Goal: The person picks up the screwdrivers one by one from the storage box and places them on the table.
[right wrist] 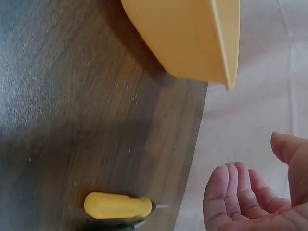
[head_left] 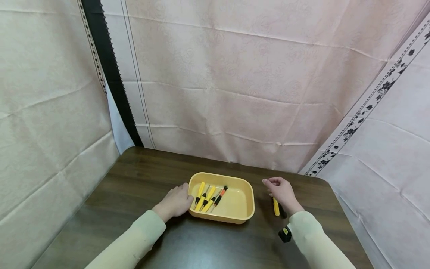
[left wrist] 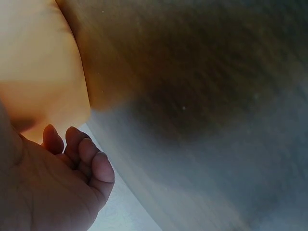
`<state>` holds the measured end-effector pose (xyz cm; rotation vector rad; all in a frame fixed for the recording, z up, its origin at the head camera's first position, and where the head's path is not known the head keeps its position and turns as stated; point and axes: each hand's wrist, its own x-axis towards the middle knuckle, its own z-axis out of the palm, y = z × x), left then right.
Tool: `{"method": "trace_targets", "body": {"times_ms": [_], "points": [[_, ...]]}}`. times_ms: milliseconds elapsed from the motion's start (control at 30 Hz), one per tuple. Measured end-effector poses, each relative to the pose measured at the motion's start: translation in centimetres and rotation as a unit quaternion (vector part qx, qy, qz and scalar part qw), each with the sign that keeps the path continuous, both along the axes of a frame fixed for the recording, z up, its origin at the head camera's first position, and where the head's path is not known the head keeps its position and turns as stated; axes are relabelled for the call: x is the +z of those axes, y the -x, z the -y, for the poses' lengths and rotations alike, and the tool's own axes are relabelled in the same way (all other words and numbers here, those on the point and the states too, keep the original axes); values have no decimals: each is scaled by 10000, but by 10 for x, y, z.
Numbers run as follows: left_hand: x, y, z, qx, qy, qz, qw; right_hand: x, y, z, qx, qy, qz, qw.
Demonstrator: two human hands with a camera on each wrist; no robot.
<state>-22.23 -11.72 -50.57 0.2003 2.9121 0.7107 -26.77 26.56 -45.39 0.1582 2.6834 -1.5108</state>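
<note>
My left hand (head_left: 178, 200) holds the left end of a yellow plastic tray (head_left: 240, 215), its fingers curled in the left wrist view; the exact contact at the rim is partly hidden. Inside the tray, on its left side, lie several screwdrivers with yellow and black handles (head_left: 209, 194) and an orange and black screwdriver (head_left: 220, 196). To the right of the tray, my right hand (head_left: 281, 192) hovers with loosely bent fingers and nothing between them. Below it on the table lie a yellow-handled screwdriver (right wrist: 118, 205) and a dark-handled screwdriver (right wrist: 113, 226), partly cut off in the right wrist view.
A small black tape measure (head_left: 285, 234) with a yellow label sits on the dark wooden table (head_left: 134, 183), beside the right sleeve. Pale patterned cloth (head_left: 218, 93) hangs behind the table and along both sides.
</note>
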Motion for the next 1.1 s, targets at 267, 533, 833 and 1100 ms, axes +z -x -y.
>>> {"method": "trace_targets", "body": {"times_ms": [267, 533, 833, 1100], "points": [[2, -2, 0, 30, -40, 41, 10000, -3, -3, 15, 119, -96, -55, 9999], [3, -2, 0, 12, -99, 53, 9999, -6, -4, 28, 170, -47, -47, 9998], [-1, -1, 2, 3, -88, 60, 9999, -6, -7, 54, 338, -204, -88, 9992], [-2, 0, 2, 0, -76, 65, 10000, -6, -6, 78, 605, -531, -383, 9960]]}}
